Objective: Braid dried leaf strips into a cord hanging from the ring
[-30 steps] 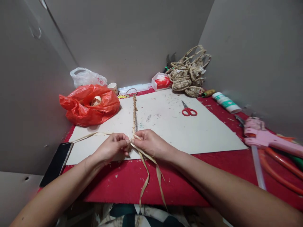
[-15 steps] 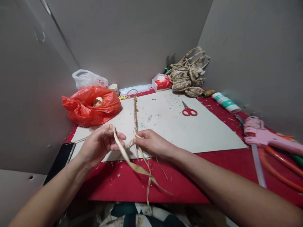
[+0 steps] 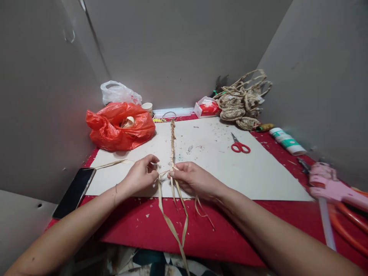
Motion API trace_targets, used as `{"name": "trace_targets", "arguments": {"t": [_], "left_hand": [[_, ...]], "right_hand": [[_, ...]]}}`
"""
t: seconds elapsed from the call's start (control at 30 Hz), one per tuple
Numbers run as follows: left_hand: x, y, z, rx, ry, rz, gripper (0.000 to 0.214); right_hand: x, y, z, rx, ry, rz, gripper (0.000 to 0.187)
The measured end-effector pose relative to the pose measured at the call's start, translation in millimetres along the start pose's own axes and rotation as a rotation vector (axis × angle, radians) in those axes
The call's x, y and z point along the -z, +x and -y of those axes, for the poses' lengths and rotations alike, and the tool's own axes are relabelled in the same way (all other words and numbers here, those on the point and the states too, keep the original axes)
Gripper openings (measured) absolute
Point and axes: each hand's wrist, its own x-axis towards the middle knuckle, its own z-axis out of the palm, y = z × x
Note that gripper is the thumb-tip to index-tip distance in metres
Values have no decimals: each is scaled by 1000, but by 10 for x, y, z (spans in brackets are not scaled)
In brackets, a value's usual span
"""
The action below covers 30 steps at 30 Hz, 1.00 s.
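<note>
A thin braided cord of dried plant fibre (image 3: 173, 143) runs away from me across the white board, its far end by a metal ring (image 3: 169, 115). My right hand (image 3: 191, 177) pinches the near end of this braid, where loose strips fan out. Closed at the fingertips, my left hand (image 3: 143, 172) grips a pale fibre strip (image 3: 165, 216) just left of the braid's end. That strip hangs over the red table edge towards my lap. Other strips (image 3: 185, 214) dangle below my right hand. More fibre strands (image 3: 110, 165) lie on the board at the left.
A red plastic bag (image 3: 120, 130) and a phone (image 3: 75, 192) sit on the left. Red-handled scissors (image 3: 240, 147) lie on the board (image 3: 212, 176). Bundled fibre coils (image 3: 234, 107), a white-green roll (image 3: 287, 141) and a pink glue gun (image 3: 327, 178) line the right side.
My left hand has moved right, closer to the braid's end, and its wide strip now hangs down rather than crossing in front. My right hand keeps its pinch. The view has shifted slightly.
</note>
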Motion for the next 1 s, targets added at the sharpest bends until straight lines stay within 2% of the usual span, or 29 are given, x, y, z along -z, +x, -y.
{"name": "trace_targets", "arguments": {"t": [0.07, 0.17, 0.23, 0.57, 0.77, 1.0], "left_hand": [[-37, 41, -27, 60, -164, 40, 32], [-144, 82, -99, 224, -444, 296, 18], [-206, 104, -122, 256, -510, 402, 12], [-218, 288, 115, 176, -518, 402, 21], [-169, 317, 91, 139, -430, 429, 23], [-177, 321, 96, 160, -503, 459, 23]], "right_hand": [[7, 3, -4, -3, 4, 4, 28], [5, 3, 0, 12, 1, 19, 26], [5, -3, 14, 10, -1, 33, 25], [83, -23, 71, -166, -49, 22, 19], [131, -28, 55, -125, -166, 5, 21], [133, -31, 71, -79, -222, -9, 22]]}}
